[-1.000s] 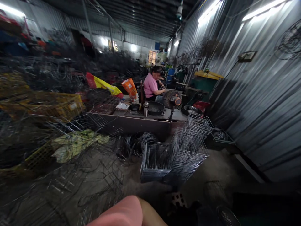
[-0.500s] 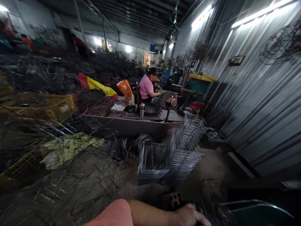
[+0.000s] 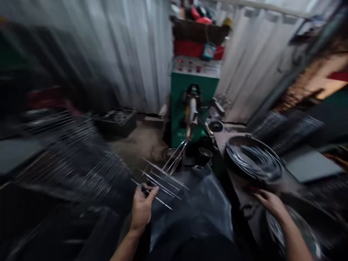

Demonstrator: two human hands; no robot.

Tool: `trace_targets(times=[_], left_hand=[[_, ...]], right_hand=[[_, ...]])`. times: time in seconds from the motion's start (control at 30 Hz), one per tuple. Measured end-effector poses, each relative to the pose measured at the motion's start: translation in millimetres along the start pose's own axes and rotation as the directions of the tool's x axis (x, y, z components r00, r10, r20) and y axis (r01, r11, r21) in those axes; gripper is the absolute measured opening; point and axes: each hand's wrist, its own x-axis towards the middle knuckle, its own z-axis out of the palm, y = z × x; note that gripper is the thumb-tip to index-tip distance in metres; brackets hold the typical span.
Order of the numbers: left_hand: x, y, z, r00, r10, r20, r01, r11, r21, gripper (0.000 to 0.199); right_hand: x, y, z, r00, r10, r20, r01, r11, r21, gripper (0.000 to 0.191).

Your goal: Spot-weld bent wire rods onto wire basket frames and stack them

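Observation:
My left hand [image 3: 143, 208] is closed on the edge of a welded wire rack [image 3: 163, 183], thumb on top, and holds it up over the dark cloth [image 3: 195, 203] on my lap. Thin parallel rods of the rack point forward toward the green machine [image 3: 179, 108]. Off to the right, my right hand [image 3: 272, 204] reaches beside a round dark pan [image 3: 228, 154] filled with loose metal wires [image 3: 255, 161]. Its fingers are drawn together at a small dark red thing [image 3: 255, 189], too blurred to name.
Stacked wire racks [image 3: 95, 170] stand to my left. The machine's control panel [image 3: 206, 69] shows a red light. Below my right forearm lies a second round pan [image 3: 310, 235]. A corrugated metal wall [image 3: 130, 47] closes off the back.
My view has swung right and down, from the workshop and a seated person to the green machine. Both hands now show, the left with a wire rack.

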Motion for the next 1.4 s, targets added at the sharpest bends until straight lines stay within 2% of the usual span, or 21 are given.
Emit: trace_targets(times=[0.03,0.1,0.2,0.33,0.4,0.5,0.63,0.83,0.97,1.1,1.4], left_hand=[[0,-1,5.4,1.000,-0.012,0.009,0.012,1.000,0.020,0.048],[1,-1,17.5,0.999,-0.019,0.029,0.017,0.997,0.074,0.049],[5,1,37.5,0.995,-0.055,0.085,0.045,0.992,0.118,0.051],[15,-6,59.2,0.987,-0.064,0.148,0.044,0.990,0.134,0.052],[20,-13,64.8,0.987,-0.038,0.159,0.016,0.990,0.138,0.049],[28,-24,66.6,0.985,-0.044,0.170,0.023,0.992,0.124,0.046],[37,-35,63.2,0.984,-0.074,0.164,0.051,0.989,0.142,0.044],[56,-41,59.0,0.984,-0.052,0.171,0.006,0.965,0.261,0.044],[69,-41,60.7,0.982,-0.030,0.186,-0.029,0.951,0.308,0.044],[77,-43,65.3,0.984,-0.046,0.170,-0.007,0.954,0.300,0.044],[92,-51,69.0,0.988,-0.006,0.156,-0.039,0.958,0.284,0.043]], right_hand=[[-15,4,1,0.996,0.015,0.083,-0.022,0.996,0.085,0.011],[-26,-14,8,0.973,-0.069,0.219,-0.005,0.947,0.322,0.018],[-9,-78,25,0.950,-0.242,0.198,0.081,0.801,0.593,0.026],[29,-166,45,0.960,-0.264,0.090,0.073,0.550,0.832,0.028],[45,-195,53,0.959,-0.271,0.086,0.043,0.438,0.898,0.030],[62,-222,60,0.943,-0.306,0.128,-0.014,0.348,0.937,0.032],[75,-236,67,0.922,-0.338,0.189,-0.083,0.305,0.949,0.034],[88,-246,79,0.919,-0.322,0.225,-0.138,0.273,0.952,0.035],[96,-253,89,0.919,-0.316,0.237,-0.206,0.128,0.970,0.036],[103,-261,98,0.938,-0.289,0.190,-0.197,0.005,0.980,0.032],[118,-268,104,0.937,-0.271,0.222,-0.225,0.020,0.974,0.028]])
